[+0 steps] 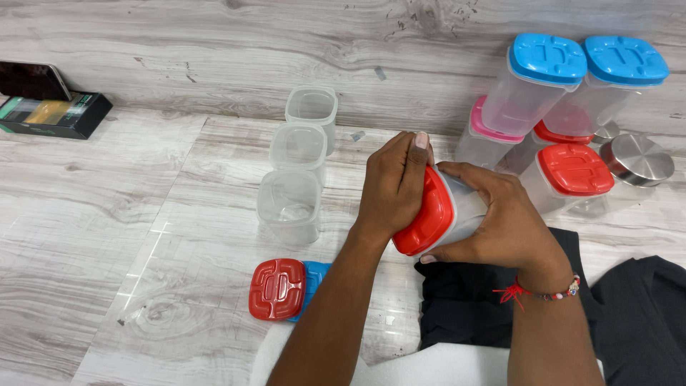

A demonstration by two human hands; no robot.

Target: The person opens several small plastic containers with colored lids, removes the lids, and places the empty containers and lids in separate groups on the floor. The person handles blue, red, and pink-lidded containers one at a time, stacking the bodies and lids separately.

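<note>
Container (464, 211) tilted just right of the clear tubs (289, 204), right hand (500, 225) wrapped round it, left hand (393, 186) fingers clamped on its red lid (427, 214): a slipping grip could send it tumbling.

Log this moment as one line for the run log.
left hand: gripping red lid | right hand: holding clear container tilted | beside: three open containers, loose red lid on blue lid

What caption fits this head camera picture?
Left hand grips the red lid of a clear container held by the right hand.
</note>
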